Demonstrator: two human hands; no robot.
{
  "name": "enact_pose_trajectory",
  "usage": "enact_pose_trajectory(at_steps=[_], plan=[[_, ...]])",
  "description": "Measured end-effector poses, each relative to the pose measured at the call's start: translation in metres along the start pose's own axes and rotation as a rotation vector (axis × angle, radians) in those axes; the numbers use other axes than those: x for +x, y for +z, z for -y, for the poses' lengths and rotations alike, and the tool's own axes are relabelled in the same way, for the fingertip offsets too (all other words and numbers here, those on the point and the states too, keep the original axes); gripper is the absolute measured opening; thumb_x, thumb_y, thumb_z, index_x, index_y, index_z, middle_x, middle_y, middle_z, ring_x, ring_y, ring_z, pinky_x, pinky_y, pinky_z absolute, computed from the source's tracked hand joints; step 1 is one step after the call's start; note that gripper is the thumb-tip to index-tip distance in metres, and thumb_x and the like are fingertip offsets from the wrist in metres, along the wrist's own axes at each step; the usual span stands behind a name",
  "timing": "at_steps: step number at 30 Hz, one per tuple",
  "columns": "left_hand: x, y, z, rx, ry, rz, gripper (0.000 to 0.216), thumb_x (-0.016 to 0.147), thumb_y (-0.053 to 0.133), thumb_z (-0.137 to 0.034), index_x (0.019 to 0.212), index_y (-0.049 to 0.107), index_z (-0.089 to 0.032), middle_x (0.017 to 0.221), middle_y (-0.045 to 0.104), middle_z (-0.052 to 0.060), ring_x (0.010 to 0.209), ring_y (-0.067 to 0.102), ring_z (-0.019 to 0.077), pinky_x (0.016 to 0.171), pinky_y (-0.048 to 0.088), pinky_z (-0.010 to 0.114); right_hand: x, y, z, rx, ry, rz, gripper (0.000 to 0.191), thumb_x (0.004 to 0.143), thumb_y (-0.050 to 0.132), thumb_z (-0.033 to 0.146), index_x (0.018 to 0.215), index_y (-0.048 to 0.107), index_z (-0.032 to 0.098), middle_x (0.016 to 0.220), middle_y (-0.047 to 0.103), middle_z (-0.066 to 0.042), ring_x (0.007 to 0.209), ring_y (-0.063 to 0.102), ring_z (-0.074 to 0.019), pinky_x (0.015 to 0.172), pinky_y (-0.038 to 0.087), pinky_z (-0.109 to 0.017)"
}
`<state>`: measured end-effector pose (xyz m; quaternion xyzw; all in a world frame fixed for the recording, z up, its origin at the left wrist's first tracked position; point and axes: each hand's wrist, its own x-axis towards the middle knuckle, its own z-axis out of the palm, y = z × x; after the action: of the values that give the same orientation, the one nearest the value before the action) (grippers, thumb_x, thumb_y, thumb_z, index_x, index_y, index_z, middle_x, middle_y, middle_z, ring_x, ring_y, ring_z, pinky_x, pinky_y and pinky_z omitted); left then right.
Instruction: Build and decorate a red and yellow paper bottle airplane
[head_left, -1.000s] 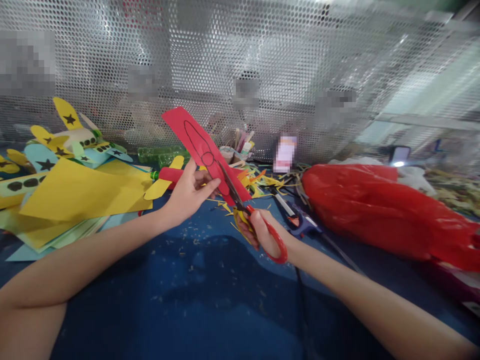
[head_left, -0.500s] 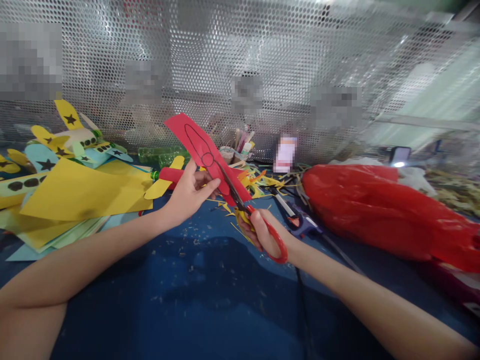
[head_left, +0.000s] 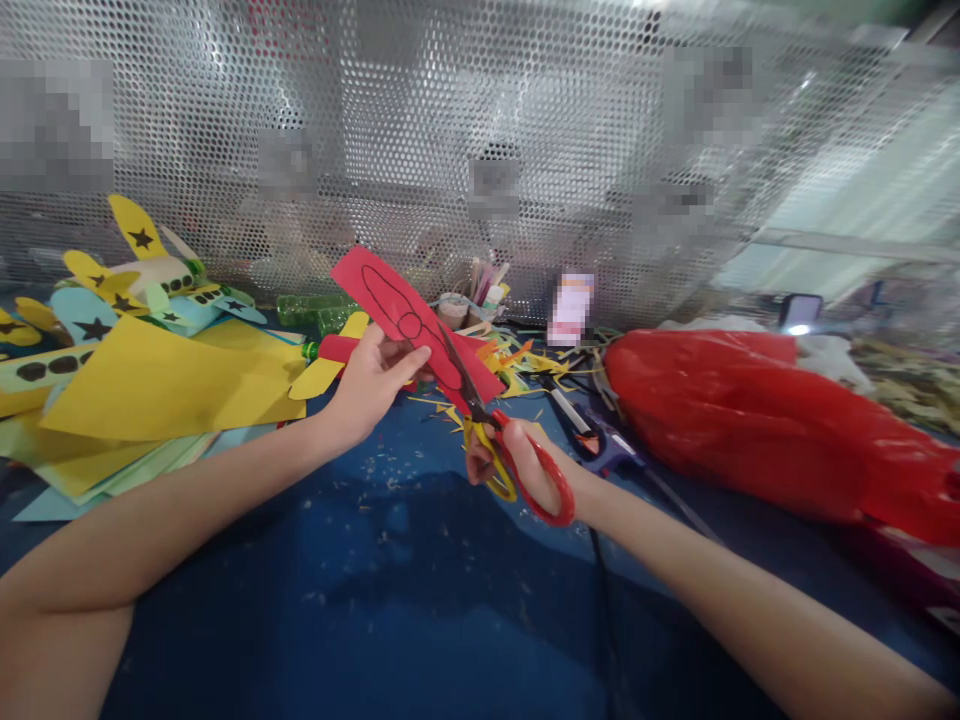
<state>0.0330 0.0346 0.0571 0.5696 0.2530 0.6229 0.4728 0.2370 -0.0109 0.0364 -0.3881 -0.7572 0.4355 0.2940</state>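
Observation:
My left hand (head_left: 381,372) pinches the lower edge of a strip of red paper (head_left: 367,282), thumb on top. A propeller-like outline with a small circle at its middle is drawn on the paper in dark line. My right hand (head_left: 525,460) grips scissors (head_left: 551,480) with one red and one yellow handle loop. Their blades point up and left and lie across the right part of the paper, along the outline. Behind my left hand lies a red bottle-shaped body with a yellow paper wing (head_left: 319,372) and a green cap.
Yellow paper sheets (head_left: 180,380) and decorated paper planes (head_left: 150,275) are piled at left. Paper scraps (head_left: 525,360), a cup of sticks (head_left: 454,310) and a glue gun (head_left: 607,450) lie beyond my hands. A red plastic bag (head_left: 735,420) fills the right. Perforated metal (head_left: 420,120) stands behind.
The red paper has tilted flatter and shifted slightly down, and my left hand has moved a little left. The scissors' handles have spread apart, showing the yellow loop.

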Motion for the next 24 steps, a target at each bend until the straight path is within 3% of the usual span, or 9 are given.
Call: enact_pose_trajectory(at_steps=[6, 11, 17, 24], plan=[[-0.0034, 0.0046, -0.002, -0.051, -0.078, -0.037, 0.032, 0.072, 0.077, -0.029, 0.096, 0.059, -0.019, 0.09, 0.073, 0.002, 0.079, 0.069, 0.0163, 0.073, 0.059, 0.03, 0.0022, -0.0022, 0.0019, -0.081, -0.039, 0.013, 0.075, 0.08, 0.015, 0.086, 0.068, 0.049, 0.02, 0.075, 0.065, -0.01, 0.072, 0.063, -0.0212, 0.072, 0.053, -0.037], [-0.0048, 0.0061, -0.0044, -0.033, -0.129, -0.063, 0.025, 0.069, 0.079, -0.033, 0.084, 0.065, -0.018, 0.086, 0.073, 0.003, 0.075, 0.069, 0.0162, 0.074, 0.059, 0.031, 0.0027, -0.0029, -0.0048, -0.053, -0.038, -0.004, 0.078, 0.076, 0.014, 0.089, 0.068, 0.049, 0.021, 0.076, 0.063, -0.009, 0.072, 0.062, -0.0211, 0.072, 0.052, -0.037], [-0.0041, 0.0054, -0.0042, -0.039, -0.131, -0.067, 0.028, 0.069, 0.08, -0.036, 0.083, 0.066, -0.015, 0.074, 0.072, 0.004, 0.067, 0.068, 0.0162, 0.071, 0.06, 0.031, 0.0016, -0.0032, -0.0006, -0.042, -0.022, -0.002, 0.079, 0.074, 0.014, 0.091, 0.068, 0.049, 0.02, 0.075, 0.062, -0.009, 0.071, 0.062, -0.0215, 0.071, 0.053, -0.038], [-0.0062, 0.0057, -0.0021, -0.013, -0.146, -0.039, 0.025, 0.071, 0.079, -0.035, 0.081, 0.069, -0.014, 0.074, 0.074, 0.006, 0.065, 0.07, 0.0158, 0.072, 0.061, 0.03, 0.0024, -0.0032, 0.0002, -0.04, -0.02, -0.016, 0.077, 0.077, 0.016, 0.089, 0.064, 0.048, 0.021, 0.072, 0.062, -0.009, 0.069, 0.06, -0.0207, 0.069, 0.052, -0.037]])
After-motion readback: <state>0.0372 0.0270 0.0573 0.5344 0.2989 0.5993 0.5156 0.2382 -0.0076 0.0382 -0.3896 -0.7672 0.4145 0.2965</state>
